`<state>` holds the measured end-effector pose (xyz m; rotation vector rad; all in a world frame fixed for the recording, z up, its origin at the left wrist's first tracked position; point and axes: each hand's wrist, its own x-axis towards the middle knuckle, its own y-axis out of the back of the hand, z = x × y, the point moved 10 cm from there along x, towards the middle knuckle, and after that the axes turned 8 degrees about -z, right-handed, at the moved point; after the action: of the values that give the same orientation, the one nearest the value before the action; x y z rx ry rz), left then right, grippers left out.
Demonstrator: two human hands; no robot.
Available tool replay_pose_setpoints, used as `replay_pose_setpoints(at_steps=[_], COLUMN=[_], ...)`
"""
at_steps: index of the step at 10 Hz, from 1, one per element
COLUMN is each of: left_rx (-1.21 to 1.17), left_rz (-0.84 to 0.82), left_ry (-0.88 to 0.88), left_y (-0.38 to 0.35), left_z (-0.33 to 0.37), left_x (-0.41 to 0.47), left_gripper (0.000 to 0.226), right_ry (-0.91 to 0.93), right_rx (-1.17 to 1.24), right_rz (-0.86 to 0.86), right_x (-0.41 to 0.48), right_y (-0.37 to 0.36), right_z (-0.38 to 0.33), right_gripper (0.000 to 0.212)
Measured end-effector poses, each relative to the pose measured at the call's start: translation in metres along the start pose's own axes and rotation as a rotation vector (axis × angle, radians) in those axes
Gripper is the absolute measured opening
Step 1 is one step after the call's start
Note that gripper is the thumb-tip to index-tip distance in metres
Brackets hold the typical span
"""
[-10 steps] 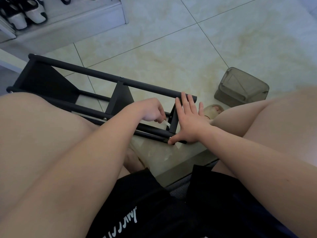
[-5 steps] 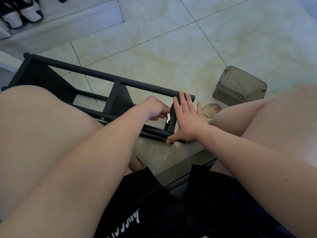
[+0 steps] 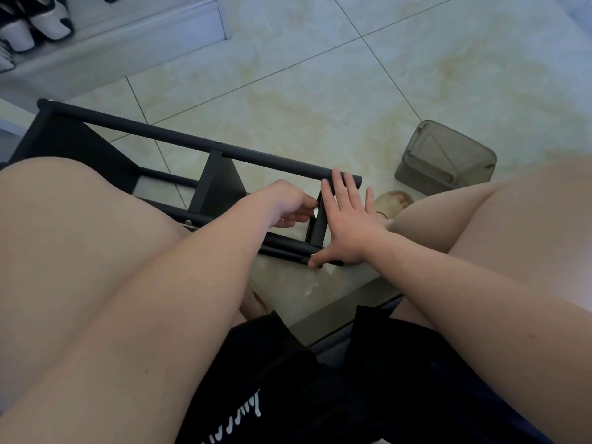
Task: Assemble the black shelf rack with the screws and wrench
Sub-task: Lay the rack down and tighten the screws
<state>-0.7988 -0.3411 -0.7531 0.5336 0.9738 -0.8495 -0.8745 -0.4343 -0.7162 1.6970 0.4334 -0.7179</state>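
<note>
The black shelf rack (image 3: 217, 184) lay on its side on the tiled floor (image 3: 320, 91), between the seated person's bare knees, with its long tubes running from the upper left to the near right end. The right hand (image 3: 347, 232) was spread flat against the outside of the rack's end panel (image 3: 318, 227), fingers straight and slightly fanned. Its fingertips reached the end of the upper tube (image 3: 179, 141), and the thumb stretched down to touch the end of the lower tube (image 3: 282, 243), just beside a small silver screw head (image 3: 311, 248). The left hand (image 3: 285, 203) was inside the frame, on the other side of the same end panel, with its fingers curled in toward the panel's inner face. Whether they pinched anything could not be told, since the hand hid whatever lay under them. Only the panel lay between the two hands. A grey translucent plastic container (image 3: 445, 158) stood on the floor to the right, near a sandalled foot (image 3: 392, 203). Black-and-white shoes (image 3: 48, 17) sat on a ledge at the upper left
</note>
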Motion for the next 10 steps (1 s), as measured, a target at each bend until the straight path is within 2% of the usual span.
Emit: replay_pose_setpoints(at_steps=[10], left_rx=[0.117], left_rz=[-0.070], left_ry=[0.052], left_y=[-0.0058], left_z=[-0.0064], left_x=[-0.0031], left_gripper=[0.012], right_ry=[0.004], right_rx=[0.007], right_rz=[-0.013], right_x=[-0.0012], right_y=[0.0003], right_z=[-0.0002], right_gripper=[0.159])
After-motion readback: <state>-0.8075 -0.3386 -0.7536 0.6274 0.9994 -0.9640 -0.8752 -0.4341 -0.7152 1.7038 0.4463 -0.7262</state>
